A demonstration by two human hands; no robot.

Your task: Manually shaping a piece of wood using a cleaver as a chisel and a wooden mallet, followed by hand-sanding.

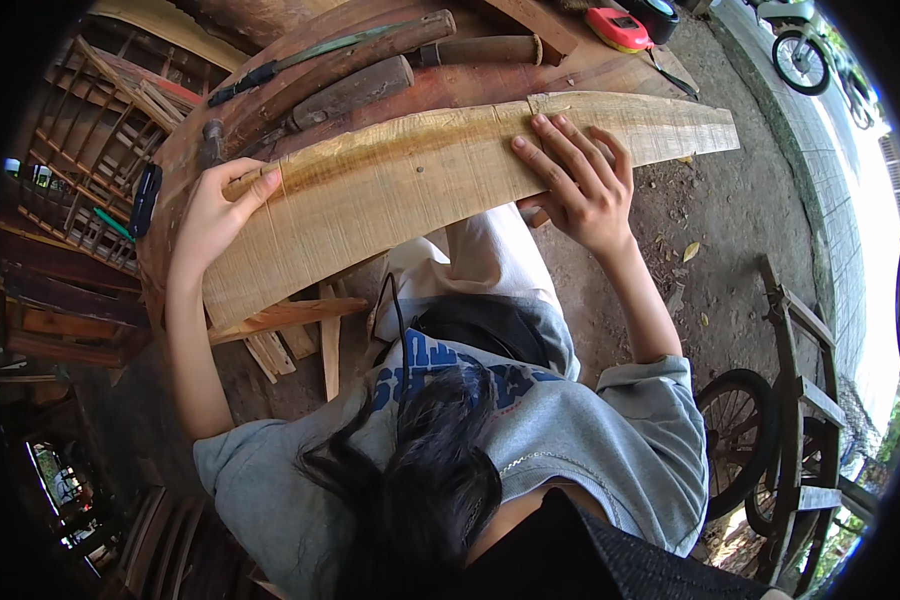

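A long pale wooden board (400,190) with a curved far edge lies across in front of me, tapering to a narrow end on the right. My left hand (222,208) is closed on its far left edge, thumb on the upper face and the other fingers mostly hidden. Farther right, my right hand (582,185) grips the board, its fingers over the upper face and its thumb at the near edge. A dark knot marks the wood between the hands.
Beyond the board, a wooden tabletop (370,20) carries wooden-handled tools (355,92), a hammer-like tool (211,143) and a red tape measure (618,30). Stacked wooden frames (80,160) stand at left. A wooden ladder-like frame (808,400) and a wheel (738,440) are at right.
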